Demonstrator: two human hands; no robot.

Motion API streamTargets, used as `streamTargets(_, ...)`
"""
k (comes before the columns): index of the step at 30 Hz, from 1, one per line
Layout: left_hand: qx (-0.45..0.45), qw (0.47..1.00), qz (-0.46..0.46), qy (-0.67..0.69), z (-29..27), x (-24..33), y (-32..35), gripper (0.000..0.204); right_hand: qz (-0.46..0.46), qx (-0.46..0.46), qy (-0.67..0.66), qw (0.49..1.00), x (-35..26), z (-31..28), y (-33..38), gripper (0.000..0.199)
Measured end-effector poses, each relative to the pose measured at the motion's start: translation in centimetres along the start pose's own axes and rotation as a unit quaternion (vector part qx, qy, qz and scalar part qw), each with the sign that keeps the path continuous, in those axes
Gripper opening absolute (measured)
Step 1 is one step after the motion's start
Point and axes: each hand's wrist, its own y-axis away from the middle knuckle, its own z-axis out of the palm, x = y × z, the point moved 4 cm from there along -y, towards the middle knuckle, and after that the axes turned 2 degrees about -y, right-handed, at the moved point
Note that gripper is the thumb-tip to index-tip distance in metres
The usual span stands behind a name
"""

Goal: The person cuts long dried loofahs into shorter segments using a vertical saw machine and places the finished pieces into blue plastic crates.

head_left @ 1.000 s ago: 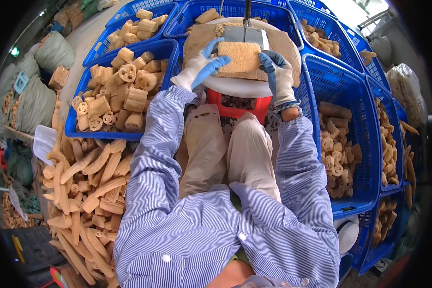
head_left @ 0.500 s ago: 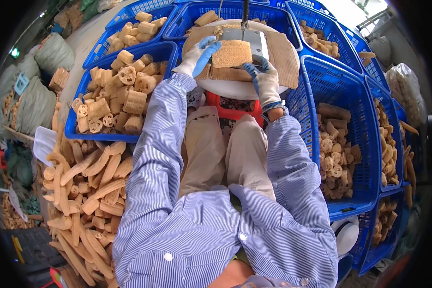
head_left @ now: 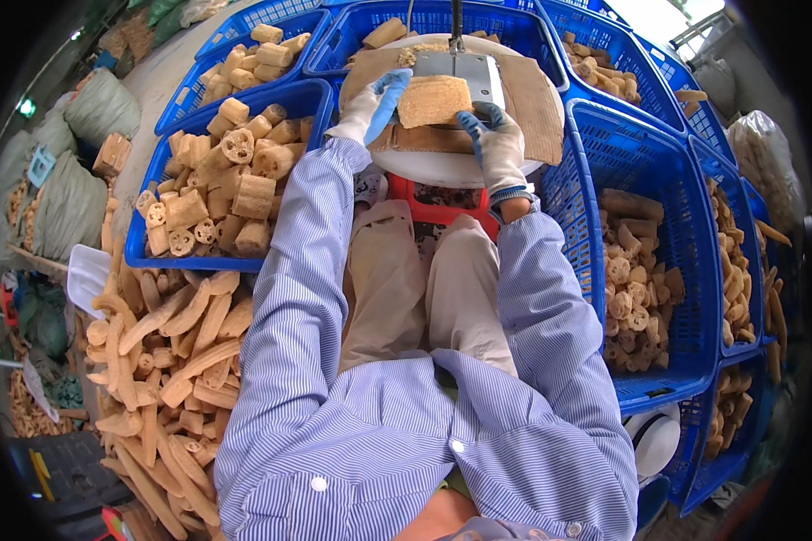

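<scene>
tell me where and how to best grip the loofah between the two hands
Probably by its short ends, one hand from each side: the loofah lies lengthwise left to right, with the left hand by its left end and the right hand at its near right corner. The far long side seems worse, as the upright rod stands just beyond it.

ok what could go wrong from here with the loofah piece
The left hand and right hand are near a thin upright metal part, possibly a blade, so a finger might get hurt. The loofah piece between them could slip. Heaped pieces in the nearer left blue basket might tumble out if bumped.
</scene>
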Motion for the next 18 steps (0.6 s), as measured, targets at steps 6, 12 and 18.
streamTargets(6, -0.061, 0.997, 0.001, -0.056, 0.7, 2.6, 2.3, 0.084, 0.007, 0.009, 0.065, 0.998, -1.1, -0.6, 0.3, 0.042)
streamTargets(12, -0.048, 0.996, 0.004, -0.068, 0.8, 2.8, 1.6, 0.082, -0.003, 0.004, 0.04, 0.999, 0.2, -0.3, -0.4, 0.04)
streamTargets(18, -0.021, 0.999, 0.018, -0.039, -0.4, 2.2, 1.9, 0.073, 0.0, -0.019, 0.087, 0.996, -1.0, 0.1, 0.2, 0.035)
